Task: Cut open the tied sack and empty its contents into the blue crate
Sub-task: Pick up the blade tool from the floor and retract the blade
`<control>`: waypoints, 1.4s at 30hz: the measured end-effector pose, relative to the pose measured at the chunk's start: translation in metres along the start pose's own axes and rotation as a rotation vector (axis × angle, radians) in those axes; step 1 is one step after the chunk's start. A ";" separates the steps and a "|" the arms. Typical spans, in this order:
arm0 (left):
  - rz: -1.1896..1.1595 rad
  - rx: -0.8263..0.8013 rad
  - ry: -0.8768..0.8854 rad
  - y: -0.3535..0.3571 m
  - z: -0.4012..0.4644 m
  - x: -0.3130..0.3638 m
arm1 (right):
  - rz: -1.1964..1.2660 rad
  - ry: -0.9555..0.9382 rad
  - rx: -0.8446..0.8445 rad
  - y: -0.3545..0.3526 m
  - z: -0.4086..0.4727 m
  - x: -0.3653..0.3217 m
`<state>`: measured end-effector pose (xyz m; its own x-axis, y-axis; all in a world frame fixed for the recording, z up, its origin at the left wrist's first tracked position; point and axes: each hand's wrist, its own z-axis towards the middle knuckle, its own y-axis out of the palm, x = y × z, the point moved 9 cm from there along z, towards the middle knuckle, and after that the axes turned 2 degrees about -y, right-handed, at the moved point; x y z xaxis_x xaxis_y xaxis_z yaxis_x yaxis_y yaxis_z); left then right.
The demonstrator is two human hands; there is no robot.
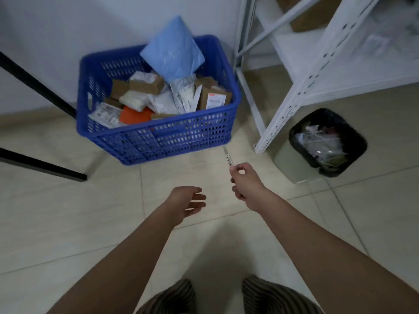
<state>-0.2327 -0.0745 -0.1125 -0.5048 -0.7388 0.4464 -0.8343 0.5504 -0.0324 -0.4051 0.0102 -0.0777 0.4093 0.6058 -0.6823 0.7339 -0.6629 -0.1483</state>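
Note:
The blue crate (158, 137) stands on the tiled floor by the wall, filled with cardboard boxes, white mail bags, an orange packet and a light blue parcel (172, 51) leaning at its back. My right hand (246, 182) grips a slim utility knife (227, 156), blade pointing toward the crate's front right corner. My left hand (186, 203) hovers over the floor with fingers relaxed and holds nothing. No sack is in view.
A white metal shelf rack (301, 82) stands to the right of the crate. A bin with a black liner (326, 143) sits beside the rack's leg. Black bars (43, 168) cross the floor at the left. My feet in striped slippers show at the bottom.

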 end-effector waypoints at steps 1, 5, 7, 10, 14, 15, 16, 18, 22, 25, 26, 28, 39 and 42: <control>-0.007 -0.005 0.011 0.000 -0.023 0.011 | -0.020 -0.015 -0.008 -0.002 -0.018 -0.017; -0.024 -0.016 0.063 -0.001 -0.116 0.056 | -0.053 -0.055 -0.055 -0.007 -0.093 -0.088; -0.028 -0.012 0.092 -0.004 -0.161 0.080 | -0.043 -0.080 -0.089 -0.008 -0.128 -0.123; -0.054 -0.002 0.143 -0.008 -0.227 0.118 | -0.030 -0.126 -0.156 -0.008 -0.181 -0.176; -0.098 -0.039 0.247 -0.012 -0.310 0.171 | -0.082 -0.319 -0.194 -0.005 -0.244 -0.256; -0.105 -0.054 0.267 -0.012 -0.329 0.183 | -0.097 -0.369 -0.175 -0.007 -0.258 -0.276; -0.111 -0.070 0.287 -0.012 -0.348 0.196 | -0.112 -0.415 -0.156 -0.010 -0.273 -0.296; -0.121 -0.091 0.343 -0.017 -0.386 0.221 | -0.106 -0.477 -0.145 -0.014 -0.301 -0.331; -0.057 -0.129 0.504 -0.031 -0.456 0.268 | -0.050 -0.533 -0.162 -0.016 -0.356 -0.388; 0.022 -0.154 0.590 -0.039 -0.503 0.293 | 0.065 -0.556 -0.219 -0.011 -0.401 -0.424; 0.056 -0.163 0.617 -0.040 -0.518 0.300 | 0.071 -0.570 -0.230 -0.009 -0.417 -0.435; 0.120 -0.173 0.667 -0.044 -0.546 0.314 | 0.047 -0.609 -0.234 -0.003 -0.444 -0.457; 0.101 -0.210 0.825 -0.110 -0.613 0.365 | 0.124 -0.661 -0.295 0.059 -0.510 -0.520; 0.111 -0.149 0.851 -0.138 -0.616 0.372 | 0.109 -0.677 -0.262 0.077 -0.515 -0.526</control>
<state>-0.1687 -0.1859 0.6094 -0.1949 -0.1690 0.9661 -0.7222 0.6913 -0.0247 -0.2854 -0.1331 0.6385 0.1249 0.0813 -0.9888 0.8481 -0.5260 0.0639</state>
